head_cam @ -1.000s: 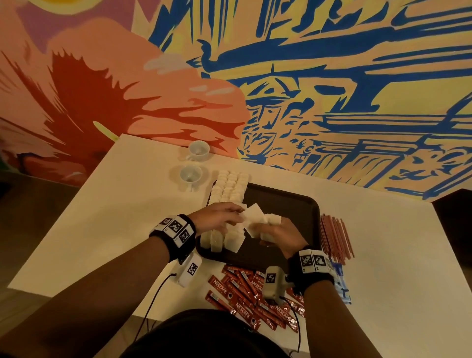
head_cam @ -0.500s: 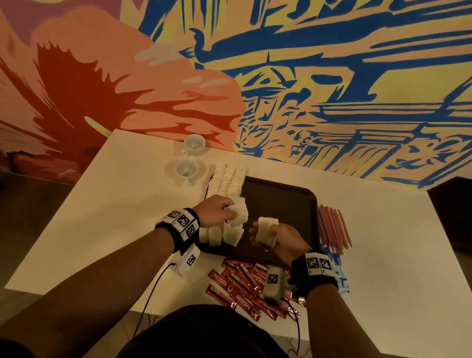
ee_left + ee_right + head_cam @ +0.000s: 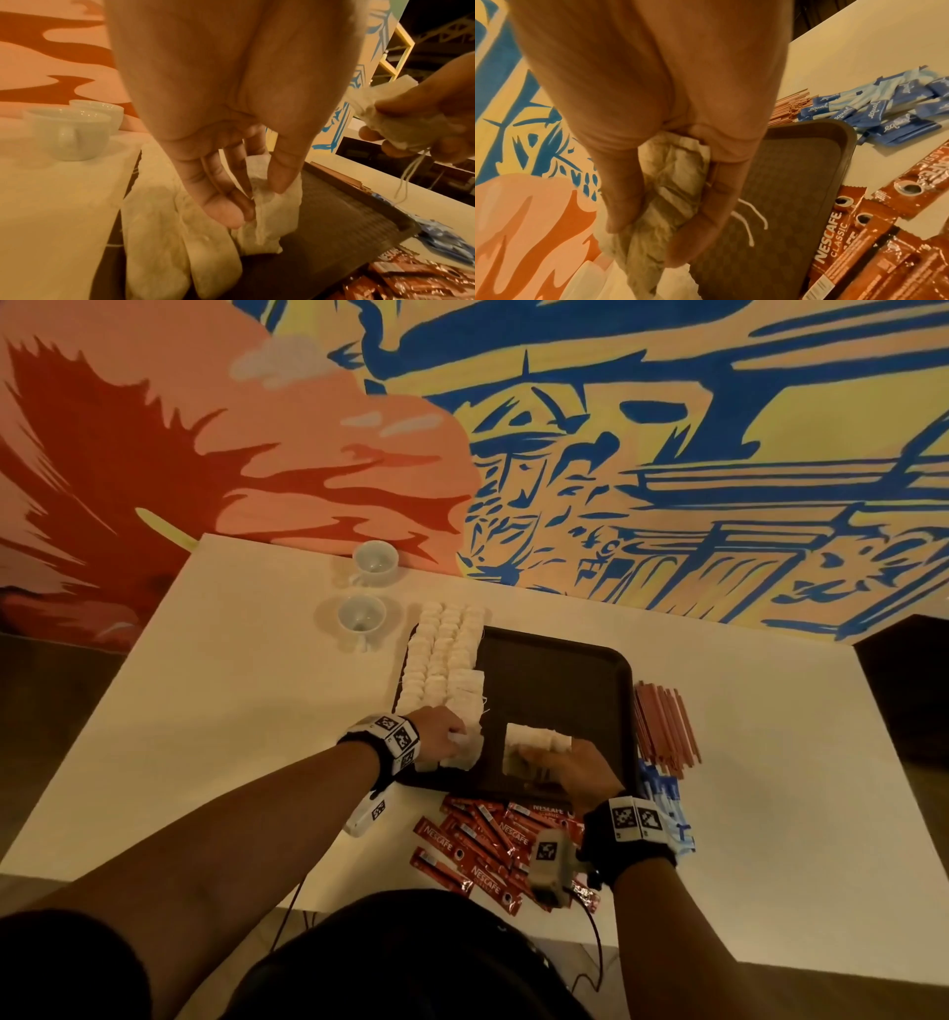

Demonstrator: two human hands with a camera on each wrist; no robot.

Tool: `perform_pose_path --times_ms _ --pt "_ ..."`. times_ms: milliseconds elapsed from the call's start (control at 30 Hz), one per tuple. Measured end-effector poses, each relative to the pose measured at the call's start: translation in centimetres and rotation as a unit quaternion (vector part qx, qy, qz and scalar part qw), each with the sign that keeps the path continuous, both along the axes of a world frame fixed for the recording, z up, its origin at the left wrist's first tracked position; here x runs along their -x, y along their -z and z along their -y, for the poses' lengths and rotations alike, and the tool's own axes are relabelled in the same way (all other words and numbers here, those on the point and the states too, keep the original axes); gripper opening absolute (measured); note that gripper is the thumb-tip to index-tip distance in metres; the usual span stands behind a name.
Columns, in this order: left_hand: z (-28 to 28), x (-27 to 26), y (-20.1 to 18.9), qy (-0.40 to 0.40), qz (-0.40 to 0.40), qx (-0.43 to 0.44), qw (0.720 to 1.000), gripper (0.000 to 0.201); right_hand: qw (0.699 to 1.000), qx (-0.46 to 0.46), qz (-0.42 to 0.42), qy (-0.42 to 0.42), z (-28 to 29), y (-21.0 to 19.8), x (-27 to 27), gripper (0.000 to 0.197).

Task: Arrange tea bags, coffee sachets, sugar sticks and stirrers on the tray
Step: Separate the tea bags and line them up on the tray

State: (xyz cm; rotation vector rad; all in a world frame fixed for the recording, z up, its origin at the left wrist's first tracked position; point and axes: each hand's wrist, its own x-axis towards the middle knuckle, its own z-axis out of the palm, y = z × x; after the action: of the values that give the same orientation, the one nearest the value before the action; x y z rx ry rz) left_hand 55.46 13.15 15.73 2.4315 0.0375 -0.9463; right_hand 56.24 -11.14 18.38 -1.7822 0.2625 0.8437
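White tea bags (image 3: 441, 654) lie in rows along the left side of the dark brown tray (image 3: 554, 680). At the near end of those rows my left hand (image 3: 444, 737) pinches one tea bag (image 3: 272, 211) between thumb and fingers (image 3: 231, 217), low on the tray (image 3: 347, 223). My right hand (image 3: 565, 762) grips a small stack of tea bags (image 3: 534, 744) over the tray's near middle. The right wrist view shows that stack (image 3: 675, 192) squeezed in my right hand (image 3: 652, 239), with white strings hanging loose.
Red coffee sachets (image 3: 488, 845) lie in a heap on the table in front of the tray. Brown stirrers (image 3: 665, 726) and blue sugar sticks (image 3: 667, 809) lie to its right. Two white cups (image 3: 362, 613) stand at the back left by the mural wall.
My hands have parted. The left carried one tea bag down to the near end of the rows. The right lowered its stack toward the tray.
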Motion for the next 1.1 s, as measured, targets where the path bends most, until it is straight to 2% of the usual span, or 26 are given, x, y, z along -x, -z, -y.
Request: perform_pose_path --times_ms 167,267,600,700,767,833,933,1000,1100 --pt "0.6 -0.3 1.0 0.013 -0.021 -0.034 0.999 0.035 0.999 -0.03 -0.022 0.03 0.2 -0.7 -0.2 0.018" --pt "0.6 -0.4 1.0 0.017 -0.026 -0.055 0.998 0.042 1.0 -0.021 -0.015 -0.012 0.1 -0.7 -0.4 0.016" --pt "0.2 -0.6 -0.8 -0.01 0.064 -0.048 0.997 0.035 0.996 -0.01 0.04 -0.083 -1.0 -1.4 -1.1 0.02" --pt "-0.1 -0.3 -1.8 -0.031 0.101 -0.005 0.994 0.037 0.994 -0.016 0.058 -0.09 -1.1 -1.7 -1.4 0.019" --pt "-0.3 -0.1 -2.3 -0.073 0.108 0.065 0.989 0.04 0.993 -0.022 0.067 -0.092 -1.2 -2.0 -1.5 0.015" --pt "-0.2 0.0 -2.9 -0.107 0.077 0.156 0.979 0.047 0.993 -0.029 0.065 -0.09 -1.2 -2.1 -1.8 0.015" --pt "0.3 0.3 -3.8 -0.149 -0.01 0.275 0.95 0.056 0.993 -0.033 0.067 -0.093 -1.7 -2.1 -1.9 0.017" --pt "0.7 0.6 -4.0 -0.155 -0.012 0.283 0.946 0.057 0.993 -0.039 0.061 -0.097 -2.3 -1.8 -1.9 0.019" --pt "0.8 1.1 -3.8 -0.164 0.04 0.247 0.954 0.046 0.995 -0.067 0.029 -0.071 -3.4 -1.1 -1.8 0.017"
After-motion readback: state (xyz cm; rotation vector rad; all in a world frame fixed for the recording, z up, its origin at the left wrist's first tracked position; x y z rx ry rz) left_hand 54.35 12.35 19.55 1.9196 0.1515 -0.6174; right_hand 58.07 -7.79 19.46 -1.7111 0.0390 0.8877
